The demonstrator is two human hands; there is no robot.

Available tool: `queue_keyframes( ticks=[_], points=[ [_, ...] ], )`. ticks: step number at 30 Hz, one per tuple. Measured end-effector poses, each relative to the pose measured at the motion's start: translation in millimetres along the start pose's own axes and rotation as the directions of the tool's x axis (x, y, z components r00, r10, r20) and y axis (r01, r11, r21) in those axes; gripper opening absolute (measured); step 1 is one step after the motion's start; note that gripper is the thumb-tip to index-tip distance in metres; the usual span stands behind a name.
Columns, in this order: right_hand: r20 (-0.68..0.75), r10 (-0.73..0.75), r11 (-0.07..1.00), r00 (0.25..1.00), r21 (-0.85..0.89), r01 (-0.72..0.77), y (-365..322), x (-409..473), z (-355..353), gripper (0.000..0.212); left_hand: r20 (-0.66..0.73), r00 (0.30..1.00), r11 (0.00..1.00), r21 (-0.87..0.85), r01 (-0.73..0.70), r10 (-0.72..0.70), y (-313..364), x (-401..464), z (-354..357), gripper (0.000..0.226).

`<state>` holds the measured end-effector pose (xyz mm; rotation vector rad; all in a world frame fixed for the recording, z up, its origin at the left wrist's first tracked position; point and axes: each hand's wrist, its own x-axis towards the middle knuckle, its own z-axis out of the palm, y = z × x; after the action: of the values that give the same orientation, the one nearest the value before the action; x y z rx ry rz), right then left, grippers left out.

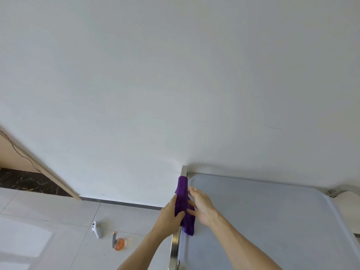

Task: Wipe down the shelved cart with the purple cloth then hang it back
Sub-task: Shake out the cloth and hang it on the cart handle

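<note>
The purple cloth (183,193) hangs draped over the steel side rail (175,248) at the left edge of the cart's grey top shelf (263,217). My left hand (169,217) is on the outer side of the rail, its thumb and fingers closed around the cloth. My right hand (200,205) lies on the shelf side with straight fingers touching the cloth. The lower shelves of the cart are hidden.
A white wall stands right behind the cart. On the tiled floor to the left lie a small white toy (96,228), a knife-like tool (113,239) and an orange round object (119,244). A curved steel handle (341,190) shows at the cart's far right.
</note>
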<state>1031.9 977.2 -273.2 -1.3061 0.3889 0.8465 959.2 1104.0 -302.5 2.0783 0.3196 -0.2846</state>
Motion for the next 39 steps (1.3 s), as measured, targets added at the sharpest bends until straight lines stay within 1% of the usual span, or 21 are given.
queue_keyframes(
  ticks=[3, 5, 8, 10, 12, 14, 16, 18, 20, 22, 25, 27, 29, 32, 34, 36, 39],
  points=[
    [0.024, 0.078, 0.996, 0.997, 0.047, -0.08, -5, 1, 9, 0.038, 0.032, 0.999, 0.997, -0.072, 0.036, -0.033, -2, -1, -3, 0.064],
    [0.022, 0.088, 0.996, 0.996, 0.013, -0.089, -12, 2, 19, 0.042, 0.054, 0.997, 0.991, -0.122, 0.062, -0.056, -2, -2, -5, 0.061],
    [0.018, 0.062, 0.997, 0.998, -0.042, -0.062, -18, 3, 27, 0.047, 0.068, 0.993, 0.981, -0.164, 0.104, -0.094, -3, -3, -6, 0.054],
    [0.022, 0.015, 0.999, 1.0, -0.039, -0.014, -20, 4, 21, 0.044, 0.054, 0.993, 0.982, -0.157, 0.108, -0.101, -4, -3, -4, 0.05],
    [-0.008, 0.007, 1.0, 1.0, 0.007, -0.007, -19, 3, 9, 0.039, 0.042, 0.995, 0.983, -0.157, 0.1, -0.094, -4, -2, -3, 0.051],
    [-0.06, 0.053, 0.999, 0.997, 0.002, -0.053, -13, 0, -1, 0.036, 0.027, 0.996, 0.987, -0.135, 0.09, -0.087, -3, 0, -2, 0.056],
    [-0.071, 0.102, 0.995, 0.992, 0.007, -0.102, -3, 0, -8, 0.042, -0.004, 0.997, 0.994, -0.086, 0.073, -0.074, 0, 1, -3, 0.064],
    [-0.03, 0.135, 0.988, 0.99, 0.083, -0.132, 11, 3, -11, 0.044, -0.031, 0.999, 0.999, -0.034, 0.033, -0.034, 4, 2, -3, 0.069],
    [0.043, 0.165, 0.968, 0.985, 0.182, -0.17, 25, 7, -8, 0.051, -0.026, 1.0, 1.0, 0.016, -0.005, 0.006, 8, 4, -1, 0.071],
    [0.112, 0.187, 0.949, 0.976, 0.237, -0.209, 39, 9, 0, 0.057, -0.015, 1.0, 0.999, 0.034, -0.01, 0.011, 10, 5, 0, 0.071],
    [0.102, 0.22, 0.899, 0.97, 0.365, -0.243, 54, 12, 16, 0.059, -0.024, 1.0, 0.998, 0.058, -0.011, 0.012, 10, 4, -3, 0.068],
    [0.061, 0.219, 0.894, 0.974, 0.386, -0.226, 57, 12, 20, 0.061, -0.022, 1.0, 0.996, 0.091, -0.009, 0.011, 8, 1, -3, 0.066],
    [0.042, 0.215, 0.918, 0.976, 0.334, -0.216, 56, 11, 16, 0.063, -0.014, 1.0, 0.993, 0.114, -0.025, 0.026, 4, -1, -2, 0.065],
    [0.051, 0.213, 0.941, 0.976, 0.257, -0.219, 55, 8, 1, 0.062, -0.017, 0.998, 0.989, 0.136, -0.053, 0.055, 2, -4, 2, 0.064],
    [-0.001, 0.199, 0.959, 0.98, 0.207, -0.195, 52, 8, -11, 0.057, -0.018, 0.998, 0.986, 0.153, -0.063, 0.066, 2, -6, 3, 0.061],
    [-0.087, 0.145, 0.984, 0.986, 0.116, -0.135, 50, 7, -24, 0.052, -0.034, 0.994, 0.981, 0.171, -0.093, 0.1, 4, -8, 3, 0.055],
    [-0.177, -0.024, 0.99, 0.984, -0.138, -0.001, 43, 0, -49, 0.043, -0.125, 0.972, 0.973, 0.141, -0.181, 0.199, 14, -10, -1, 0.04]
  ],
)
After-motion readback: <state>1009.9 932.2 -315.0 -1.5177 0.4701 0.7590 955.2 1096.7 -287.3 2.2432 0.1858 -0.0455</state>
